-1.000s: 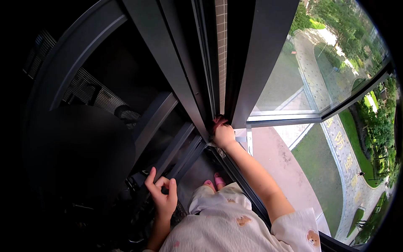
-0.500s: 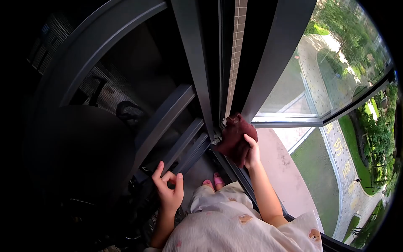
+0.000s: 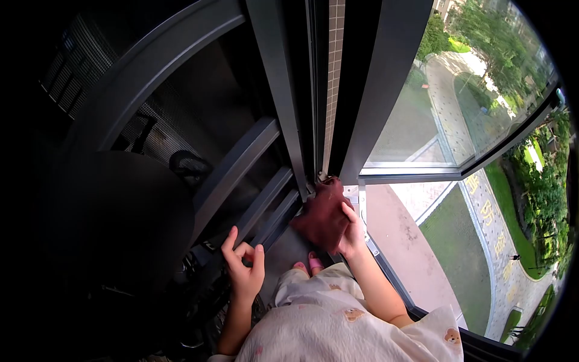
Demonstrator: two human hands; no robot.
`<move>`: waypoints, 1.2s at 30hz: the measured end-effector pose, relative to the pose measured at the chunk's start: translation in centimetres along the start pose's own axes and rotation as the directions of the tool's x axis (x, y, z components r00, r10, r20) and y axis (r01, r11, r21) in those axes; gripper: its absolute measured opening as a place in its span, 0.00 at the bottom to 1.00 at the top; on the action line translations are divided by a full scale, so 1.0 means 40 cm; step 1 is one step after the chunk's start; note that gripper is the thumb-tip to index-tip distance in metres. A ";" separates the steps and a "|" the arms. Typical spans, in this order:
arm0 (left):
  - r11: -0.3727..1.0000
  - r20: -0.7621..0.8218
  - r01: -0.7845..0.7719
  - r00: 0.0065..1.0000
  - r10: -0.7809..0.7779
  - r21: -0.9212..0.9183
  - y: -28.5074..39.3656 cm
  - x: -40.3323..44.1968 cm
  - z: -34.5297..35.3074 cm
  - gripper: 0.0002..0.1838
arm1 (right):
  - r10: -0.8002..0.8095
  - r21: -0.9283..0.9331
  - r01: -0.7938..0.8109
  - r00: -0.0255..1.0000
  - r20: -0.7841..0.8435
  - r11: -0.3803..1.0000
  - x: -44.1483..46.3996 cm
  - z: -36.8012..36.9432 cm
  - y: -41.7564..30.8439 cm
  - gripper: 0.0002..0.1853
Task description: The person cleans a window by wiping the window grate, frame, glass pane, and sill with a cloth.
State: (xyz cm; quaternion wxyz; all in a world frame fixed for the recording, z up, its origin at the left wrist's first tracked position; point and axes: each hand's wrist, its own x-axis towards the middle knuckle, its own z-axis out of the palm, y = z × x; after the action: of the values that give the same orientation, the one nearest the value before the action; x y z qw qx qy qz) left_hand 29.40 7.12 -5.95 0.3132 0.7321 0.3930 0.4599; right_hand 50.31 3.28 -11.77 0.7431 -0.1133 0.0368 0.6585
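While the right hand (image 3: 353,235) pinches the dark red cloth (image 3: 324,216) near the 6 o'clock end of the window frame (image 3: 386,78), the empty left hand (image 3: 247,273) is loosely spread; what's done or left doesn't show.

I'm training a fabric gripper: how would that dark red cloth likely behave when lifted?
The dark red cloth is probably floppy: it looks creased, with uneven edges. It seems light, since the right hand alone holds it. Its matte surface suggests little slipping.

The right hand (image 3: 353,234) has drawn back, its maroon cloth (image 3: 324,216) now spread instead of bunched
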 end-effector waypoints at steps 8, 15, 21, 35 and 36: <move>1.000 0.008 0.026 1.000 -0.026 -0.009 -0.015 -0.010 0.005 0.30 | -0.633 -0.863 0.487 0.712 0.304 0.133 0.033 0.101 0.037 0.20; 0.994 -0.003 0.096 0.995 -0.096 -0.059 -0.096 -0.057 0.038 0.30 | -0.483 -0.411 0.792 0.170 0.859 -0.452 0.226 0.344 -0.017 0.18; 0.994 -0.061 0.111 0.992 -0.110 0.012 -0.149 -0.097 0.104 0.29 | -0.349 -0.047 0.799 -0.207 0.914 -0.599 0.327 0.540 -0.069 0.27; 0.999 0.010 0.041 0.999 -0.041 0.019 -0.142 -0.104 0.082 0.29 | -0.251 -0.093 0.684 -0.135 0.958 -0.723 0.281 0.473 -0.096 0.18; 0.999 0.017 0.053 0.998 -0.053 0.010 -0.131 -0.102 0.079 0.29 | -0.268 -0.129 0.682 -0.101 0.958 -0.720 0.281 0.456 -0.095 0.18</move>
State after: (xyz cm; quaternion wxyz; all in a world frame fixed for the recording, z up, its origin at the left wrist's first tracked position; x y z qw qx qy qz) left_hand 29.69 5.90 -13.20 0.3253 0.7268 0.4117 0.4432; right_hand 53.79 17.75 4.13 0.6597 -0.3810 -0.5856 -0.2770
